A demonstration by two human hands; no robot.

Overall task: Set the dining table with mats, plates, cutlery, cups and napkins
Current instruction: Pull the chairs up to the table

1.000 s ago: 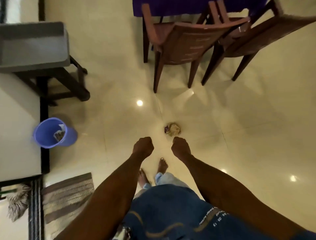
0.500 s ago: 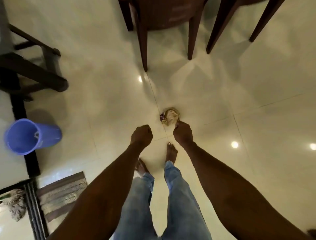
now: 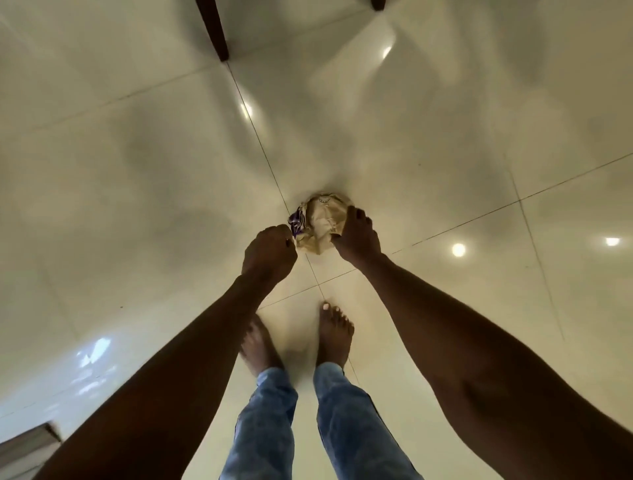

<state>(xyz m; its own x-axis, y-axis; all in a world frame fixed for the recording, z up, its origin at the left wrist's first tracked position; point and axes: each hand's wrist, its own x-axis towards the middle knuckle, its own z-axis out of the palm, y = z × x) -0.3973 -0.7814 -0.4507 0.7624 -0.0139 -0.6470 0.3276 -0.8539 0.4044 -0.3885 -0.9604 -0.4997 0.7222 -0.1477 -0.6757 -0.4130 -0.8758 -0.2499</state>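
A crumpled tan paper wad [image 3: 322, 221] with a purple printed patch lies on the glossy tiled floor, where tile seams cross. My right hand [image 3: 358, 236] grips its right side, fingers curled over the paper. My left hand [image 3: 270, 251] is fisted at its left edge, pinching the purple part. Both arms reach straight down. No mats, plates, cutlery or cups are in view.
A dark wooden chair leg [image 3: 214, 31] stands at the top, left of centre; another leg tip [image 3: 378, 3] shows at the top edge. My bare feet [image 3: 334, 334] in blue jeans stand just behind the wad. A striped mat corner [image 3: 27, 445] lies bottom left.
I have bent lower, so the floor fills the view and the chairs and blue bin have left it. Both hands dropped onto the paper wad and took hold of it.
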